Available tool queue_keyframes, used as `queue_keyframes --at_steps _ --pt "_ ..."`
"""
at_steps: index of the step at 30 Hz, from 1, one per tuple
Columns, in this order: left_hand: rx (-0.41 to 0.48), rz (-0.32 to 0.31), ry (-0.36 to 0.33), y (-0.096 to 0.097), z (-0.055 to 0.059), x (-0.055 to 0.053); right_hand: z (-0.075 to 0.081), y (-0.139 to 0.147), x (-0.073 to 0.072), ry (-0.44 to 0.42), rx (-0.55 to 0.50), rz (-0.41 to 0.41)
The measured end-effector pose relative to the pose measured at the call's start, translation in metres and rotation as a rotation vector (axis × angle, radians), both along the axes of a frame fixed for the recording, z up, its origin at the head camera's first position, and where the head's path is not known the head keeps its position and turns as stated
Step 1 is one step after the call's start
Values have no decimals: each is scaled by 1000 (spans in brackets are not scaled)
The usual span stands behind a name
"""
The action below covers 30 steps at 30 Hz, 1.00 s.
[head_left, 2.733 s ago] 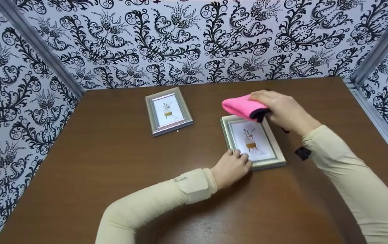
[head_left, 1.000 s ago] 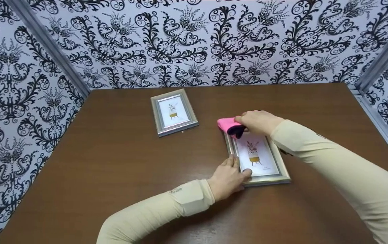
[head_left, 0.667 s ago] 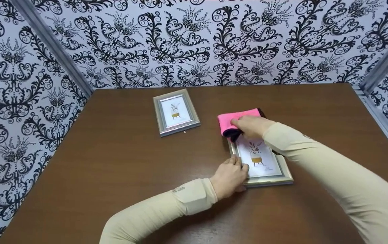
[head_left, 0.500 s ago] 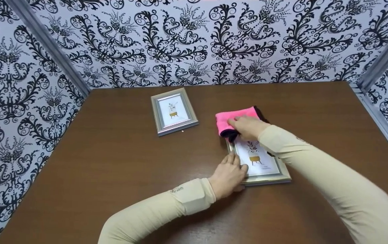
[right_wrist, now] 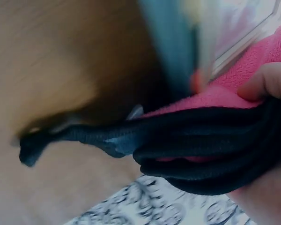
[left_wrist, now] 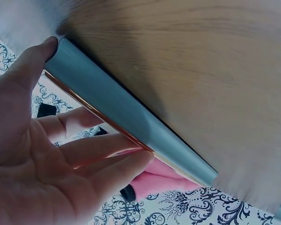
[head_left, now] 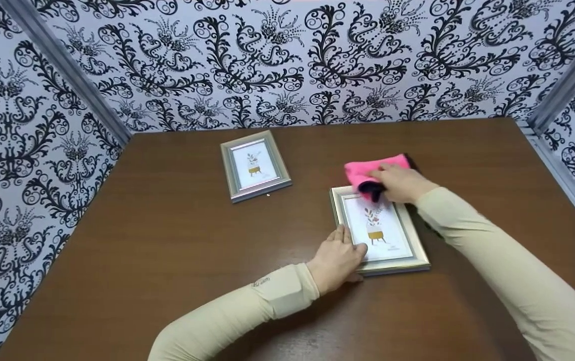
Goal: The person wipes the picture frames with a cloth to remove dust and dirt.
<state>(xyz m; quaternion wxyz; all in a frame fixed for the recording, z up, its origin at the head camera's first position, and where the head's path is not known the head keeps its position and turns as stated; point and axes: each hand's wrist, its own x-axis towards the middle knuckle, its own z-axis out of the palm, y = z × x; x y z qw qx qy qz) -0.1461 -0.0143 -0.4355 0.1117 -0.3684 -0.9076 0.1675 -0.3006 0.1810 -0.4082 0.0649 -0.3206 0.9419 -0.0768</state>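
Observation:
A picture frame (head_left: pixel 380 233) with a pale gold border and a plant print lies face up on the brown table. My left hand (head_left: pixel 336 258) holds its near left corner; the left wrist view has the thumb at one end of the frame's side (left_wrist: pixel 107 101) and fingertips along the gold rim. With my right hand (head_left: pixel 402 183) I grip a folded pink cloth (head_left: pixel 360 171) with a black edge, over the frame's far end. In the right wrist view, the cloth's black hem (right_wrist: pixel 201 136) hangs in folds from the fingers, near the blurred frame side.
Farther back and to the left, a second picture frame (head_left: pixel 255 165) with a similar print lies face up, a tiny white speck by its near edge. Patterned wall panels (head_left: pixel 287 60) enclose the table (head_left: pixel 177 225) at the back and both sides.
The cloth came down onto the frame's far left corner, then slid right along the far end with my right hand. Since the oldest view my left hand has shifted its hold around the near left corner.

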Motion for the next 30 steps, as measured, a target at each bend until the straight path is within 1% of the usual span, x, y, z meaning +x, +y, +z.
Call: queue_keyframes --at_steps 3,5,10,14,20,25,30 --pt "3 -5 -13 -1 1 -1 -1 12 -1 22 -27 -26" --pt "14 -15 -25 -2 1 -2 -2 13 -1 33 -39 -39" --pt "57 -38 -94 -5 -1 -2 -5 -2 3 29 -15 -55" --pt "101 -48 -151 -7 -3 -3 -6 -15 5 34 25 -34" --pt "96 -78 -165 -6 -1 -7 -3 -34 3 21 61 -10" --pt "113 -93 -172 -6 -1 -9 -2 -55 6 -2 13 44" --pt "138 -91 -175 -6 -1 -9 -2 -65 7 17 -33 100"
